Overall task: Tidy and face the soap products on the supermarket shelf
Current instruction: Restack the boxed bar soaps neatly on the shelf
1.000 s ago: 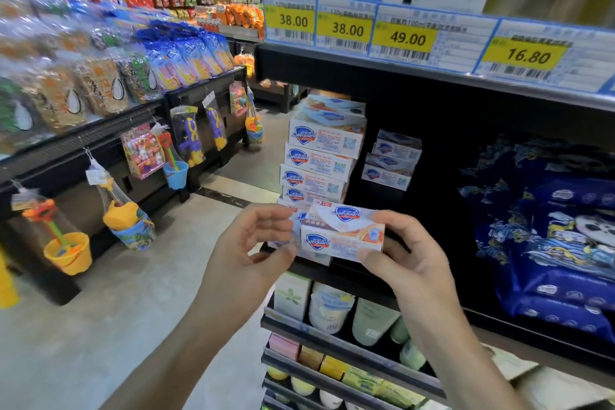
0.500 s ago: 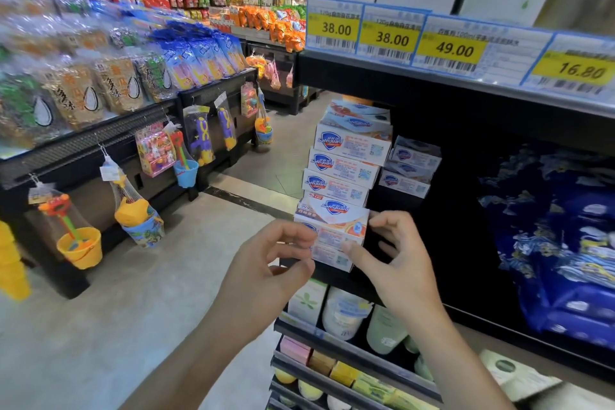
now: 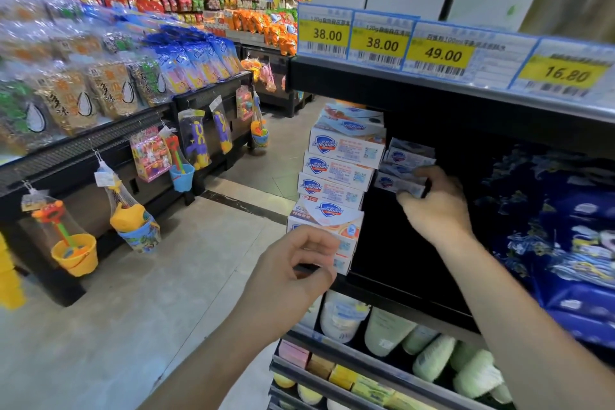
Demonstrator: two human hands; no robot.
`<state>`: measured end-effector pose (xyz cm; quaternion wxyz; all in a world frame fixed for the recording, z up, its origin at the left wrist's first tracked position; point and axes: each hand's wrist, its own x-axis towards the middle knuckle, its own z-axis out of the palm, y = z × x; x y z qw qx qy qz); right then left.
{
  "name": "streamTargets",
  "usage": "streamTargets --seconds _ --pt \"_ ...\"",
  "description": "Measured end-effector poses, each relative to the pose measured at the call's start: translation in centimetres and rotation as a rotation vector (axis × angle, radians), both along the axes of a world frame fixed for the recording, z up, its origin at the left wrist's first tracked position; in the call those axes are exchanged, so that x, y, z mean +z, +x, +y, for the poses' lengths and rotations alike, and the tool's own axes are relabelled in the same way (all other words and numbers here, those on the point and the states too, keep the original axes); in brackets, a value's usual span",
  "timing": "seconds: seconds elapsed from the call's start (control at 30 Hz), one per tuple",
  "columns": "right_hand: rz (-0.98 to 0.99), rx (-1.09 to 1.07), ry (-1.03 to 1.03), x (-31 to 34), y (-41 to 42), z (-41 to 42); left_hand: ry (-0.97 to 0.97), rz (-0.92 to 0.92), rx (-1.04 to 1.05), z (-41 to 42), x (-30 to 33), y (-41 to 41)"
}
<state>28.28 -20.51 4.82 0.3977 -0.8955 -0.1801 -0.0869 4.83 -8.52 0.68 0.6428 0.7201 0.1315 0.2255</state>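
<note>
A tall stack of white and blue soap boxes [image 3: 342, 173] stands at the left end of the dark shelf [image 3: 409, 296]. A soap box with an orange picture [image 3: 327, 221] sits at the front of the stack's lower part. My left hand [image 3: 293, 273] is just in front of that box, fingers loosely curled, thumb and forefinger near its lower left corner. Deeper in the shelf lies a smaller pile of soap boxes [image 3: 406, 165]. My right hand [image 3: 436, 206] reaches in and grips the bottom box of that pile.
Blue wipe packs [image 3: 572, 243] fill the shelf's right side. Price tags [image 3: 382, 40] line the shelf above. Bottles [image 3: 389, 329] and coloured soap bars [image 3: 332, 373] sit on lower shelves. Across the aisle, toy buckets [image 3: 75, 253] hang on a snack rack.
Both hands set the orange-pictured soap box onto the front stack and let go of it. My right hand then moved up and back to the smaller pile.
</note>
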Motion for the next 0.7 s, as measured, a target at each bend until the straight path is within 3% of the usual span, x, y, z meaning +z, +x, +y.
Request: streamTargets --seconds 0.23,0.7 --pt "0.056 -0.011 -0.344 -1.8 5.9 2.6 0.005 0.0 0.011 -0.4 0.8 0.5" --pt "0.046 -0.014 -0.36 -3.2 6.7 2.0 -0.05 0.014 0.063 -0.1 0.8 0.6"
